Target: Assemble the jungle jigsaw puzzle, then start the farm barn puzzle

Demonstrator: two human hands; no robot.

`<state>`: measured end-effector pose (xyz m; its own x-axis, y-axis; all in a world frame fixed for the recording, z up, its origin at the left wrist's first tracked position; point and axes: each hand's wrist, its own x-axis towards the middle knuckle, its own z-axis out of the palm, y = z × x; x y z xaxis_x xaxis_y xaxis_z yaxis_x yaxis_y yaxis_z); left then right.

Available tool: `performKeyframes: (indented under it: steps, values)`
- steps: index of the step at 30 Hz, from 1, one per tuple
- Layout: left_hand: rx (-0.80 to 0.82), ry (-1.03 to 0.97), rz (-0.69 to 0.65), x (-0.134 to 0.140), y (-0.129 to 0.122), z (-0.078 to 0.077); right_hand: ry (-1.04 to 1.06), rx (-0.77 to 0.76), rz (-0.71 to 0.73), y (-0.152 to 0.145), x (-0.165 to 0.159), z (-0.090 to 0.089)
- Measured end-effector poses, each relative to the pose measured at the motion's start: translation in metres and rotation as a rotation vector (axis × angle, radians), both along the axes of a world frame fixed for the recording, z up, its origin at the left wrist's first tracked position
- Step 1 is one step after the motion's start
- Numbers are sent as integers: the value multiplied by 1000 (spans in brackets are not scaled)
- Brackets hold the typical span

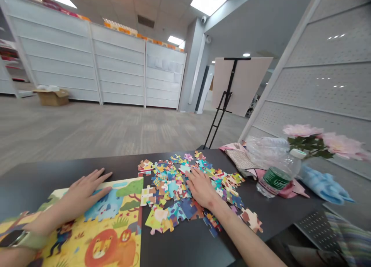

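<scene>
Puzzle pieces (174, 187) lie heaped and overlapping on the dark, smooth counter (179, 249) before us. Our right hand (201, 187) rests palm down on the heap, fingers loosely extended, nothing visibly gripped. Our left hand (82, 193) lies open across a picture board (131, 205), fingertips reaching past its far edge. Light, flat fingers should work best, sliding pieces apart without bending their tabs. They look like thin card, knobbed, notched and brightly printed; the straight-edged board shows lions on yellow. To the right, a clear plastic bottle (275, 180) stands near ruffled pink flowers (303, 131).
</scene>
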<state>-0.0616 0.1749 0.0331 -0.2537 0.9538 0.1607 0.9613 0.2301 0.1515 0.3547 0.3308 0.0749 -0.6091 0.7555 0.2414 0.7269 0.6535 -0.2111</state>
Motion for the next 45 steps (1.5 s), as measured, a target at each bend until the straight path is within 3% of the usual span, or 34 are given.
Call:
performKeyframes:
  steps: [10,18,26,28,32,35,38,42,45]
  values:
    - [-112,-63,-22,10,-4,16,28,20,-46,21,0,-8]
    - [-125,-98,-21,19,-8,30,40,33,33,22,4,-10]
    - [-98,-89,-38,17,-8,26,-175,69,502,-24,-9,23]
    - [-93,-90,-43,16,-9,26,-123,98,451,-23,-9,20]
    - [-72,-107,-54,15,-11,28,12,268,160,-4,0,6]
    - [-9,-142,-74,21,-12,36,63,322,72,6,7,-1]
    - [39,-171,-133,55,-11,50,77,309,85,8,8,-2]
    - [-85,-244,-391,141,-9,64,69,274,103,5,5,-3]
    - [-131,-253,-563,203,-5,62,74,275,100,6,5,-5]
